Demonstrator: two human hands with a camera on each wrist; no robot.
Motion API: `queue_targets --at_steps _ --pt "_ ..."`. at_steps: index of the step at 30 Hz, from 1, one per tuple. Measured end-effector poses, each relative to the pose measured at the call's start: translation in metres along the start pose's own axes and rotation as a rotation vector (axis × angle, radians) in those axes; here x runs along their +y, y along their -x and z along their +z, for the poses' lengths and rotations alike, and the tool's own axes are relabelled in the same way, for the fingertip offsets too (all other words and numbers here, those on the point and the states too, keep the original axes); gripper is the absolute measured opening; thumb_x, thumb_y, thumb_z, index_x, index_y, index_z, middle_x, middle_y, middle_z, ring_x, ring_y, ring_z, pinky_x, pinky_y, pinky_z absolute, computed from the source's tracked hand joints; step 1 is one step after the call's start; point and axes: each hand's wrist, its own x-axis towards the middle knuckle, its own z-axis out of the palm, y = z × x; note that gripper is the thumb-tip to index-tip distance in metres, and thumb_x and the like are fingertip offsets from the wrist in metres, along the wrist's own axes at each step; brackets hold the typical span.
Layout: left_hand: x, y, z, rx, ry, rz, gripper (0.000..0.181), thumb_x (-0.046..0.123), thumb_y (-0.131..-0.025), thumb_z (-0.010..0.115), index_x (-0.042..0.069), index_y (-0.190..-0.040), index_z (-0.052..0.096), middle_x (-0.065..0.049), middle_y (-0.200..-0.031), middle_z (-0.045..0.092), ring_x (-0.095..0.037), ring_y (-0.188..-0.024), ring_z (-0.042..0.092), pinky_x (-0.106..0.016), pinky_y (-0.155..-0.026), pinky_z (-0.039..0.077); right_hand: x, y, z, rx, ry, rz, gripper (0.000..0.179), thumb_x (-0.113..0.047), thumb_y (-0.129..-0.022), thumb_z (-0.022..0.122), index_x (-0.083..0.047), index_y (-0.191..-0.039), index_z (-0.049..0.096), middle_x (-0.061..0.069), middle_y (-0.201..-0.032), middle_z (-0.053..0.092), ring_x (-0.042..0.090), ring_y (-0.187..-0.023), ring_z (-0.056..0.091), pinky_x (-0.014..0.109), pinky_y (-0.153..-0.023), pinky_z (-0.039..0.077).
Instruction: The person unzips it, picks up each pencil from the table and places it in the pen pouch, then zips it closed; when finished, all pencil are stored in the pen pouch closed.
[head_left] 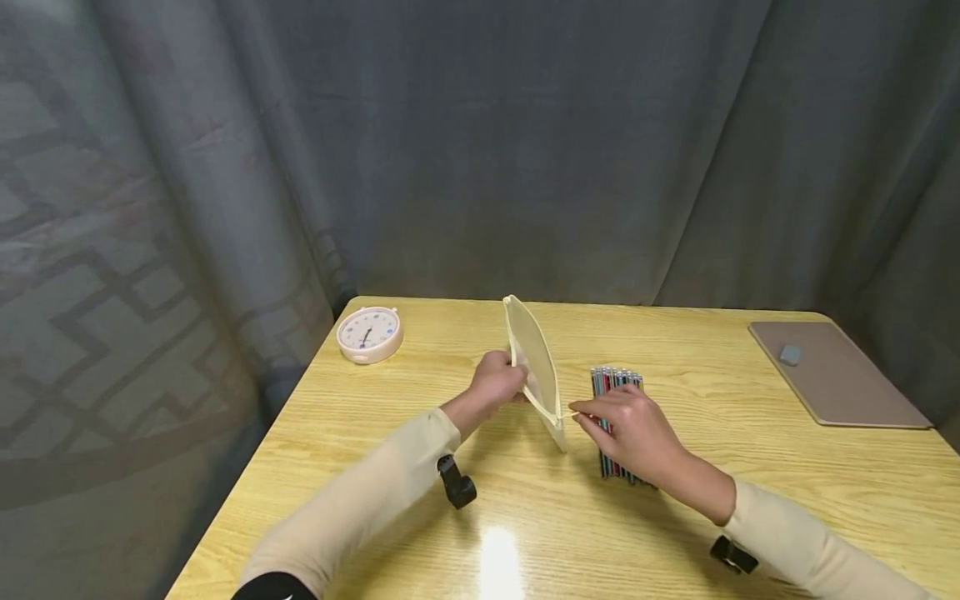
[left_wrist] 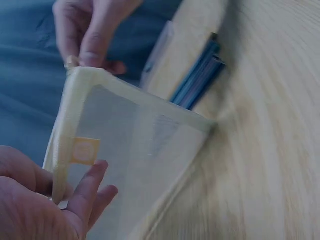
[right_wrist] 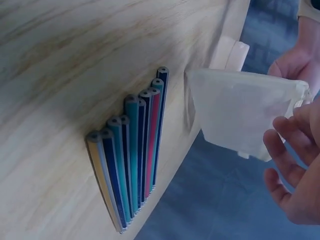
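Note:
A pale yellow, see-through zip pouch [head_left: 546, 367] is held up above the table, its mouth apparently gaping in the head view. My left hand [head_left: 498, 379] grips its rim between thumb and fingers, near a small orange label [left_wrist: 85, 151]. At the pouch's near corner, my right hand [head_left: 630, 425] pinches a thin yellowish zip pull [head_left: 568, 415] between thumb and forefinger. Below and beside the right hand lies a row of pencils [right_wrist: 132, 155], mostly blue and teal with a red and a yellow one. The hand partly hides them in the head view.
A round pink clock [head_left: 370, 335] sits at the table's far left corner. On the right lies a flat rose-brown panel [head_left: 840, 375] with a small grey block [head_left: 790, 355] on it. Grey curtains [head_left: 510, 150] hang behind the wooden table [head_left: 420, 517].

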Motion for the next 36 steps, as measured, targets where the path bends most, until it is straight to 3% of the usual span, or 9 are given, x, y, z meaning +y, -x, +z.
queue_targets --at_steps 5,8,12,15,18,20,26,31,36 --pt "-0.002 0.001 -0.007 0.04 0.039 0.034 0.032 -0.005 -0.091 0.054 -0.017 -0.118 0.065 -0.026 -0.105 0.069 -0.033 -0.092 0.073 -0.039 -0.078 0.066 0.003 0.003 -0.001 -0.026 -0.043 0.115 0.015 0.001 -0.079 0.082 -0.005 -0.093 0.081 0.003 -0.083 0.078 0.015 -0.07 0.072 0.047 -0.07 0.06" --pt "-0.003 0.004 -0.01 0.038 0.041 0.041 0.03 -0.003 -0.093 0.055 -0.016 -0.118 0.065 -0.023 -0.1 0.069 -0.028 -0.087 0.071 -0.038 -0.077 0.066 0.008 0.007 -0.006 -0.046 -0.081 0.216 0.013 0.001 -0.084 0.078 -0.005 -0.095 0.082 0.004 -0.085 0.079 0.011 -0.065 0.068 0.037 -0.062 0.058" --pt "-0.003 0.009 -0.013 0.018 0.005 0.04 0.025 -0.001 -0.094 0.055 -0.015 -0.111 0.067 -0.015 -0.092 0.066 -0.023 -0.081 0.068 -0.038 -0.075 0.066 0.022 0.013 -0.014 -0.082 -0.152 0.406 0.012 -0.002 -0.092 0.072 -0.003 -0.101 0.081 0.006 -0.084 0.078 0.01 -0.063 0.066 0.023 -0.048 0.044" --pt "-0.004 0.014 -0.015 0.023 -0.005 0.043 0.022 0.002 -0.096 0.056 -0.014 -0.107 0.068 -0.01 -0.088 0.063 -0.02 -0.079 0.067 -0.037 -0.074 0.066 0.035 0.016 -0.02 -0.128 -0.208 0.558 0.017 -0.007 -0.097 0.068 0.0 -0.108 0.079 0.01 -0.088 0.078 0.016 -0.07 0.071 0.022 -0.051 0.05" --pt "-0.006 0.019 -0.017 0.026 0.007 0.055 0.023 0.004 -0.098 0.056 -0.014 -0.108 0.068 -0.011 -0.088 0.064 -0.019 -0.079 0.067 -0.037 -0.074 0.065 0.046 0.019 -0.022 -0.171 -0.262 0.686 0.023 -0.01 -0.101 0.063 0.005 -0.114 0.075 0.016 -0.094 0.078 0.023 -0.073 0.074 0.024 -0.061 0.058" --pt "-0.007 0.022 -0.019 0.028 0.013 0.06 0.024 0.005 -0.099 0.057 -0.014 -0.109 0.068 -0.011 -0.088 0.065 -0.019 -0.078 0.067 -0.037 -0.074 0.065 0.05 0.021 -0.022 -0.197 -0.302 0.764 0.028 -0.012 -0.103 0.061 0.008 -0.117 0.073 0.02 -0.096 0.077 0.026 -0.073 0.074 0.026 -0.061 0.059" --pt "-0.009 0.026 -0.023 0.023 0.04 0.072 0.021 0.005 -0.101 0.057 -0.012 -0.105 0.068 -0.007 -0.083 0.062 -0.016 -0.076 0.066 -0.033 -0.072 0.065 0.067 0.025 -0.019 -0.261 -0.459 1.002 0.038 -0.019 -0.106 0.058 0.013 -0.126 0.065 0.025 -0.1 0.075 0.023 -0.072 0.073 0.033 -0.062 0.064" --pt "-0.005 0.027 -0.027 0.02 0.063 0.077 0.022 0.005 -0.102 0.056 -0.013 -0.11 0.067 -0.006 -0.084 0.062 -0.016 -0.077 0.067 -0.037 -0.078 0.065 0.087 0.033 -0.016 -0.288 -0.623 1.185 0.043 -0.016 -0.107 0.055 0.017 -0.133 0.055 0.018 -0.1 0.073 0.015 -0.072 0.07 0.034 -0.065 0.066" --pt "-0.004 0.027 -0.029 0.013 0.064 0.076 0.024 0.005 -0.103 0.055 -0.013 -0.113 0.067 -0.009 -0.086 0.065 -0.015 -0.076 0.067 -0.037 -0.077 0.066 0.096 0.042 -0.013 -0.338 -0.657 1.268 0.043 -0.014 -0.104 0.058 0.018 -0.133 0.053 0.01 -0.093 0.072 0.012 -0.069 0.069 0.032 -0.063 0.065"
